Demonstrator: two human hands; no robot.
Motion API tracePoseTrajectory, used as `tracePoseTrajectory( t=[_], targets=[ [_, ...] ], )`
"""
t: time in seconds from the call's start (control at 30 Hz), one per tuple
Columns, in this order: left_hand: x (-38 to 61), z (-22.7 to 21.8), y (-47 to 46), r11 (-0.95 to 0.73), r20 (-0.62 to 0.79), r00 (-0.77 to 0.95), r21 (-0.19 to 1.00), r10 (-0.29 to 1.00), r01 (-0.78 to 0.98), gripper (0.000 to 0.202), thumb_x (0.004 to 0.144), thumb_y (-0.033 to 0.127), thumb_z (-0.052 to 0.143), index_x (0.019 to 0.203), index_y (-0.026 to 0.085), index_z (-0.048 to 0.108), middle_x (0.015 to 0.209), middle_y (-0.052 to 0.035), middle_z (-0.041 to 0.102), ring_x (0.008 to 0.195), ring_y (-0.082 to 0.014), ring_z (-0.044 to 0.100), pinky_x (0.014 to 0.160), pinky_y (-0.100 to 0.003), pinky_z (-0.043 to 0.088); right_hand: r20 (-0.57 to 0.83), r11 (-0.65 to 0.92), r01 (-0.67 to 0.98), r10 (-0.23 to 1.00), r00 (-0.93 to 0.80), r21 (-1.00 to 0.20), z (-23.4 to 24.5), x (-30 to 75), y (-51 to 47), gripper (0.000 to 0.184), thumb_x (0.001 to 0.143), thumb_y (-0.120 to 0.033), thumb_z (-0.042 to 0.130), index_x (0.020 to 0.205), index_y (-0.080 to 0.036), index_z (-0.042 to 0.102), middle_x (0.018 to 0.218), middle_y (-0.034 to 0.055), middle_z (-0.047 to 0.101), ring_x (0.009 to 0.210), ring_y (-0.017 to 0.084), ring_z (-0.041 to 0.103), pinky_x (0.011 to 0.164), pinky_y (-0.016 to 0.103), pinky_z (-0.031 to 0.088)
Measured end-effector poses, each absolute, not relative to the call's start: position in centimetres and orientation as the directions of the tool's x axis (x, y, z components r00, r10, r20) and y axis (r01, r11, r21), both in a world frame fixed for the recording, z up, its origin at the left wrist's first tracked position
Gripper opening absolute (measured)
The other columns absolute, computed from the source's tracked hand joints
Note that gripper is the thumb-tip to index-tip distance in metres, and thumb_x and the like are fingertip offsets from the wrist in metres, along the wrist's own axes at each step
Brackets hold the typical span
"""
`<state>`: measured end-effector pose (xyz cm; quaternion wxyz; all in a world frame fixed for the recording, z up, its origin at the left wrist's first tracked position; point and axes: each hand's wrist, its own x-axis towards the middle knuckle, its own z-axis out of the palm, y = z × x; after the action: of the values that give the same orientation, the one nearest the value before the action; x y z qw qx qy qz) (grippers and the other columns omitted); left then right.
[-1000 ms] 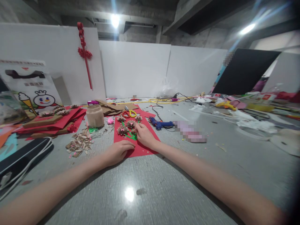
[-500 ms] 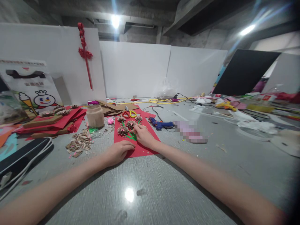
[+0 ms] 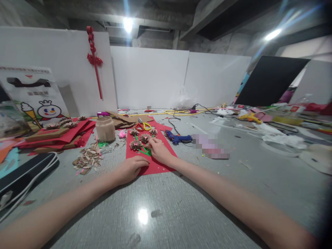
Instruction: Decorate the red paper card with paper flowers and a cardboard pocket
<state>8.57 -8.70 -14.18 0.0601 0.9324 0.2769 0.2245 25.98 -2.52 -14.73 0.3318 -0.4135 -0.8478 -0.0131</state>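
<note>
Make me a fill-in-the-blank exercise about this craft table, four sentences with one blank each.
1. The left hand lies flat on the near edge of a sheet of ____ paper.
2. The right hand has its fingertips by the ____ stems of the paper flowers.
3. The glue gun lying right of the sheet is ____.
4. The scissors beyond the flowers have one orange handle and one ____ handle.
Missing words: red, green, blue, yellow.

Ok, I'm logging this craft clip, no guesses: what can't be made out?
Head view: right hand hides whatever its fingers touch beside the green stems.
The left hand covers the near corner of the red sheet.
The blurred patch beside the blue glue gun: unidentifiable.
</note>
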Motion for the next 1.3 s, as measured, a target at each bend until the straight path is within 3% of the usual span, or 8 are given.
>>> tracePoseTrajectory(
  t=[1.3],
  targets=[
    [8.63, -13.92, -8.87, -0.837, 0.372, 0.750, 0.237, 0.547, 0.493, 0.033, 0.080, 0.004, 0.035, 0.098, 0.015, 0.060, 0.104, -0.0079, 0.063, 0.095, -0.0146, 0.057, 0.083, -0.029, 0.047, 0.569, 0.684, 0.687, 0.675, -0.469, -0.244, -14.81, 25.93, -2.47, 0.017, 0.075, -0.003, 0.038, 0.077, -0.017, 0.047, 0.083, 0.0050, 0.053, 0.078, 0.014, 0.048, 0.072, 0.025, 0.036]
  ],
)
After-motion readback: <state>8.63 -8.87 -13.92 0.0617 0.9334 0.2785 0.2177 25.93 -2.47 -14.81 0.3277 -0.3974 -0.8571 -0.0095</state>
